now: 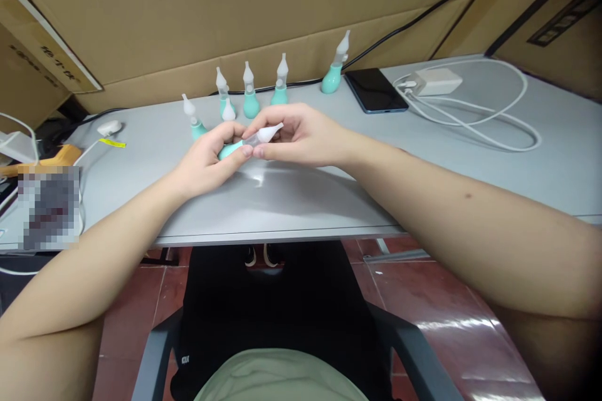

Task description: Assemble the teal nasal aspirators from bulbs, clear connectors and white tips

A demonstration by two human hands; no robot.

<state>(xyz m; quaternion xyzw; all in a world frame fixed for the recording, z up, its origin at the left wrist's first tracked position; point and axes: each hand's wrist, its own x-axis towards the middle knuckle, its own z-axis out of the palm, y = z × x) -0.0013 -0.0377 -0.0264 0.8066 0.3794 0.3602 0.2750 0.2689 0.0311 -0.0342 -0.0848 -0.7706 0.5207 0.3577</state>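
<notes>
A bulb aspirator point(269, 133) with a green bulb, clear middle and white tip lies tilted between my hands, its tip pointing right. My left hand point(209, 156) is closed around its green bulb. The fingers and thumb of my right hand point(301, 136) pinch its clear middle. Similar aspirators stand behind: one at the left point(198, 129), one behind my hands point(251, 104), one to its right point(279, 95) and one farther right point(332, 79). Another point(222, 84) stands near a white tip point(228, 111); what is below that tip is hidden.
A black phone point(376, 90) lies right of the aspirators, beside a white charger point(436, 82) with a looped cable. A small white device point(109, 128) is at the left, near a yellow object point(61, 158). Cardboard panels point(188, 12) border the grey table point(451, 169).
</notes>
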